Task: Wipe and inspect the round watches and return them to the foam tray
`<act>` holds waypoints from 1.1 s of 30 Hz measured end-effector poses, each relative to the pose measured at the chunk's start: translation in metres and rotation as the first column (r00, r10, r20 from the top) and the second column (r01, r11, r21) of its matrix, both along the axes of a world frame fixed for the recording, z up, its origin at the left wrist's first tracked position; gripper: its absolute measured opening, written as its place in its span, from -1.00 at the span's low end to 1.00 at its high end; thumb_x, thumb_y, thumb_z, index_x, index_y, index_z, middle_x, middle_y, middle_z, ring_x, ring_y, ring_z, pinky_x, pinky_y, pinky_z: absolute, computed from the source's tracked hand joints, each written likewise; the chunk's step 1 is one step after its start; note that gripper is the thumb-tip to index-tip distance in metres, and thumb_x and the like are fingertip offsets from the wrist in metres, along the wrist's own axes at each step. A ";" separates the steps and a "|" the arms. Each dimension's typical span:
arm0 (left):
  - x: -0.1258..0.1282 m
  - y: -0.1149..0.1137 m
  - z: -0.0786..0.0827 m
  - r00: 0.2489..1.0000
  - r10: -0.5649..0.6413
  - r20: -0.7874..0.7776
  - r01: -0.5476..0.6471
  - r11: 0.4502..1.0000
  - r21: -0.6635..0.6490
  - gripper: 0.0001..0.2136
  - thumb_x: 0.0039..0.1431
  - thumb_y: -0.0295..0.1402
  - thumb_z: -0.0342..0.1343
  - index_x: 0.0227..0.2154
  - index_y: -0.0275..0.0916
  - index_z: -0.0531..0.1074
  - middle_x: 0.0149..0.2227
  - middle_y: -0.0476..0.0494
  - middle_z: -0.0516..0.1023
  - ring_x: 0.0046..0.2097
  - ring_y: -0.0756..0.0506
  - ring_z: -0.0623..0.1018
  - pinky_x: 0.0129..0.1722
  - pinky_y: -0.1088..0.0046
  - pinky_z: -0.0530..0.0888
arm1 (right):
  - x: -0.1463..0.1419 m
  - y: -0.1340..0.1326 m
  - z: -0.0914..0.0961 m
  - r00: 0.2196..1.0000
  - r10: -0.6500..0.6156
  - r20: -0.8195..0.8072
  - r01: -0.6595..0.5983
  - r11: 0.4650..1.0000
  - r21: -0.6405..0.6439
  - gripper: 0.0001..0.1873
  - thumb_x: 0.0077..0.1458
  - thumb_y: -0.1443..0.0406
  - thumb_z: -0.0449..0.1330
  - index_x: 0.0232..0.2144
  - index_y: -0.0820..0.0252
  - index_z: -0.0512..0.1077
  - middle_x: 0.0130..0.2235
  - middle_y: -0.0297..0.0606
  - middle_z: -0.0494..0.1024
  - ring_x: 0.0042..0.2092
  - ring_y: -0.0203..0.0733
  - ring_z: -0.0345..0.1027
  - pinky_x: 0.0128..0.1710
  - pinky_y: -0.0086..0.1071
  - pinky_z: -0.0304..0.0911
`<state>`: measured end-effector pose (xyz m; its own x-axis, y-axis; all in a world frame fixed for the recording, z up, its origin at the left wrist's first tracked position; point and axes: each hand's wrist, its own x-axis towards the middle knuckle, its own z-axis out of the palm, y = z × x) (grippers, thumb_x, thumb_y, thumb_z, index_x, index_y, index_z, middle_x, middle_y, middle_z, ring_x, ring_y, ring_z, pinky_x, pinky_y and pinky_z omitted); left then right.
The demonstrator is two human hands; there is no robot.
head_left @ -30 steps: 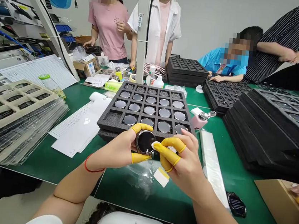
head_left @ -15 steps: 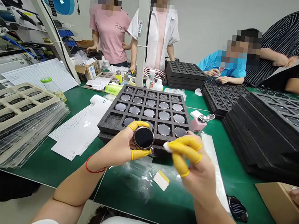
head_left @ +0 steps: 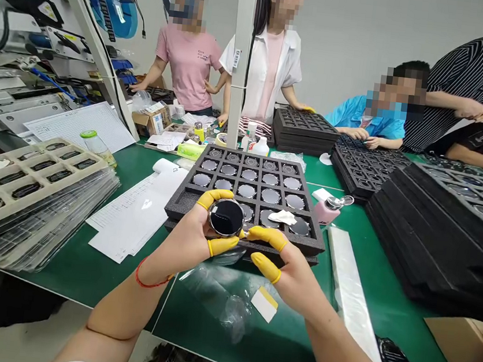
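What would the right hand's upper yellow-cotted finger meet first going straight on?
Most likely the round steel watch with the black glass face, held in the left hand. The yellow-cotted upper finger of the right hand points at its case, touching or nearly so; depth hides which.

Your left hand (head_left: pixel 185 238) is raised with the wrist bent, its thumb and forefinger curled and pinching from opposite sides, a red cord (head_left: pixel 151 281) around the wrist and yellow finger cots (head_left: pixel 213 199) on the fingertips. Your right hand (head_left: pixel 295 283) sits just beside it, forefinger stretched toward the left thumb and nearly touching it, thumb spread low and apart. Your left forearm (head_left: pixel 117 309) and right forearm (head_left: pixel 343 355) rise from the bottom of the view, angling toward each other.
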<state>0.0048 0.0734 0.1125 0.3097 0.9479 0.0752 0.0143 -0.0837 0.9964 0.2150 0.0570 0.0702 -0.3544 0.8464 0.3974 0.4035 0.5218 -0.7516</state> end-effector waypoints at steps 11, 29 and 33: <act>0.002 -0.003 0.000 0.998 -0.034 -0.043 0.032 0.999 -0.043 -0.37 0.00 -0.34 0.32 0.10 -0.08 0.16 -0.09 -0.07 0.51 -0.10 -0.15 0.61 0.03 0.18 0.52 | 0.028 0.038 -0.004 0.891 -0.430 0.144 0.310 0.810 0.498 -0.77 0.19 0.29 0.14 -0.12 0.09 0.52 -0.03 -0.10 0.55 0.00 0.04 0.37 0.00 0.06 0.26; 0.011 -0.003 -0.008 0.984 -0.119 -0.133 0.120 0.993 0.000 -0.42 0.01 -0.35 0.30 0.09 -0.10 0.20 -0.16 -0.05 0.48 -0.19 -0.08 0.55 -0.16 0.38 0.52 | -0.001 -0.008 0.019 0.969 -0.171 0.177 0.013 0.753 0.658 -0.64 0.13 0.54 0.10 -0.15 0.02 0.45 -0.29 -0.32 0.47 -0.20 -0.20 0.28 0.15 0.00 0.04; 0.010 -0.002 -0.010 0.973 -0.113 -0.202 0.126 0.991 0.054 -0.45 0.05 -0.36 0.25 0.10 -0.09 0.19 -0.17 -0.05 0.50 -0.22 -0.08 0.55 -0.21 0.40 0.51 | -0.007 -0.011 0.015 0.960 -0.164 0.228 -0.024 0.762 0.647 -0.68 0.12 0.52 0.14 -0.15 0.07 0.46 -0.28 -0.30 0.50 -0.16 -0.17 0.27 0.19 -0.01 -0.02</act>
<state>0.0144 0.0713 0.1026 0.4351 0.8983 0.0616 0.1971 -0.1618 0.9669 0.2080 0.0460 0.0850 -0.4713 0.4540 0.7562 0.5849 0.8026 -0.1173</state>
